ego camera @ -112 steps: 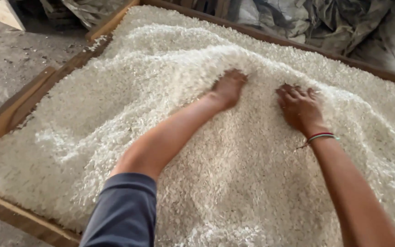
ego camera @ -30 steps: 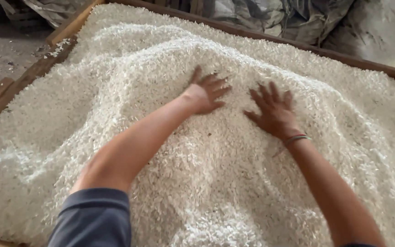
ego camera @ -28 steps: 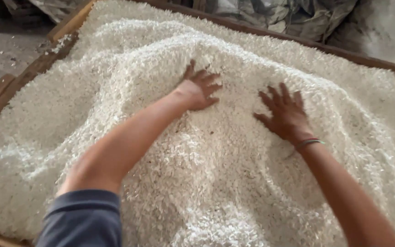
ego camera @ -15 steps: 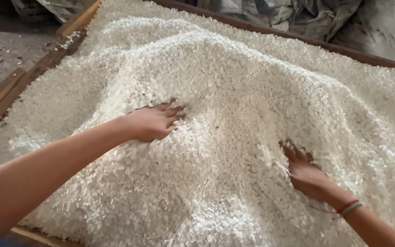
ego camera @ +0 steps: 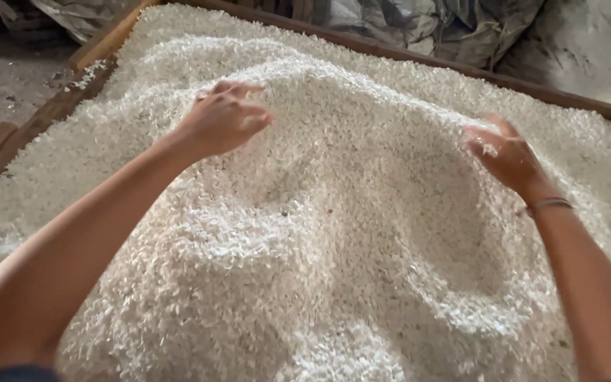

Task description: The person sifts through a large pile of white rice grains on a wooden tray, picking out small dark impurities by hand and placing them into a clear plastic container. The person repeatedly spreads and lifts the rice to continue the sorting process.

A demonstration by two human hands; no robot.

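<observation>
Left hand [ego camera: 224, 117] at 10 o'clock, fingers curled loosely together over the rice [ego camera: 334, 233]; right hand [ego camera: 507, 155] at 2 o'clock, cupped, grains clinging.

Bare forearms; thin bracelet [ego camera: 547, 205] on right wrist; dark sleeve edge [ego camera: 8, 373] at left.

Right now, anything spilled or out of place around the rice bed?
Yes, minor: some white grains lie scattered over the wooden frame at the upper left edge, outside the main rice pile. Otherwise nothing odd; the left hand and right hand are in the heap.
</observation>
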